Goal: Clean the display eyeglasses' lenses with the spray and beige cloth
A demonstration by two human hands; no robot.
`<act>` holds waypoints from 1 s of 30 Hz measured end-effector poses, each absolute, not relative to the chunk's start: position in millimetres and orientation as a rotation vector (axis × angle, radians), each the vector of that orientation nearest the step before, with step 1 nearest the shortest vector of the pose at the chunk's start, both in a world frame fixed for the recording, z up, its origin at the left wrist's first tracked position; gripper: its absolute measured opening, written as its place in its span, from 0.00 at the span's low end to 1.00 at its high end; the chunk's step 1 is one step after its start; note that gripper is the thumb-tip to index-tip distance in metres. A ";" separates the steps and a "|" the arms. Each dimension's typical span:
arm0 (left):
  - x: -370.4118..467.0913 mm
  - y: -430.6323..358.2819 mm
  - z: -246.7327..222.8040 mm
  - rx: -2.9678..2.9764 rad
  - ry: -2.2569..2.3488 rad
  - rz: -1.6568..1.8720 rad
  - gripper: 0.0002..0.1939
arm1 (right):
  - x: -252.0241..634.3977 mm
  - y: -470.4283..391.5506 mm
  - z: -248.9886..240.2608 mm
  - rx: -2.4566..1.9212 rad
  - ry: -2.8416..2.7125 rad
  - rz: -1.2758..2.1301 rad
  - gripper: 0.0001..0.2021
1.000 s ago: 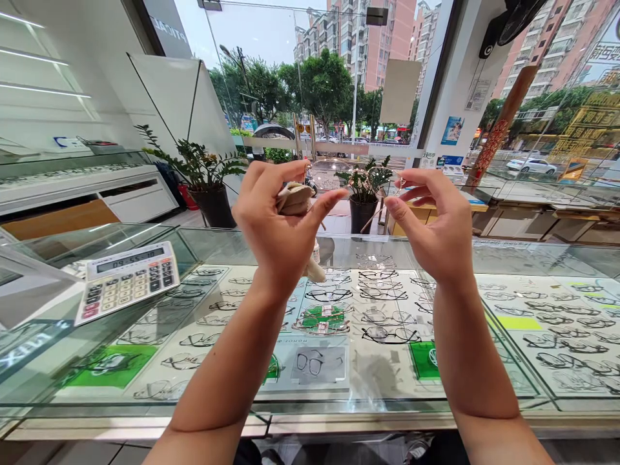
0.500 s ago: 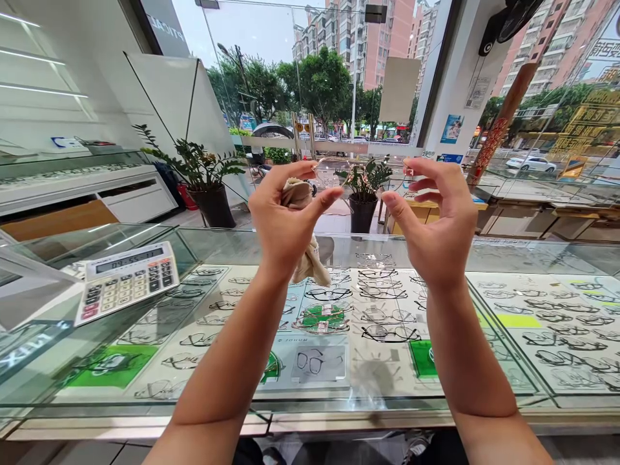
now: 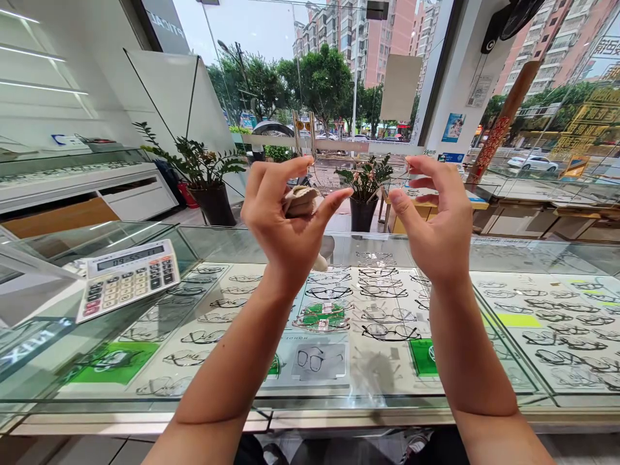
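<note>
A pair of thin-rimmed clear glasses (image 3: 325, 179) is held up above the display case, between my two hands. My left hand (image 3: 285, 223) grips the left end of the frame with thumb and forefinger, and a crumpled beige cloth (image 3: 300, 201) is tucked in its other fingers, with its tail hanging behind the wrist. The right end of the glasses is in the fingers of my right hand (image 3: 438, 223). The thin frame is hard to make out against the bright window.
Below is a glass display case (image 3: 368, 405) with several rows of glasses. A calculator (image 3: 128, 281) lies on its left side. Beyond stand potted plants (image 3: 213, 194), a wooden table (image 3: 421, 205) and the shop window.
The glasses have tilted slightly between my hands. My left hand has turned a little, and less of the cloth's hanging tail shows behind its wrist.
</note>
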State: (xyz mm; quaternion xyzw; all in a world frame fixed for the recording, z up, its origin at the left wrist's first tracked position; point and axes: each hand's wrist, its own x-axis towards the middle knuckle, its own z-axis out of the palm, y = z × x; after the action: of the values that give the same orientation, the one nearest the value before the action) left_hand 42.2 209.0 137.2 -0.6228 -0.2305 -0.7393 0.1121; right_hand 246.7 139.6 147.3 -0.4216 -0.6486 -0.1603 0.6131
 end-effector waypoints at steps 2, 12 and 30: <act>42.0 209.2 136.2 -1.855 -0.676 -2.206 0.22 | 248.1 140.3 146.8 -0.990 -1.511 -0.344 0.19; 43.7 209.1 138.8 -1.890 -0.708 -2.225 0.18 | 252.6 142.1 146.6 -1.010 -1.538 -0.338 0.19; 44.5 212.3 136.8 -1.866 -0.749 -2.159 0.24 | 257.9 147.0 145.8 -1.067 -1.576 -0.265 0.20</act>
State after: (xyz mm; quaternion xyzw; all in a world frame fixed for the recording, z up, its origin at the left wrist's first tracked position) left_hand 44.5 212.3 136.8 -0.6297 -0.2526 -0.7283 0.0956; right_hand 257.9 147.0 145.8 -0.4553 -0.6722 -0.1128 0.5728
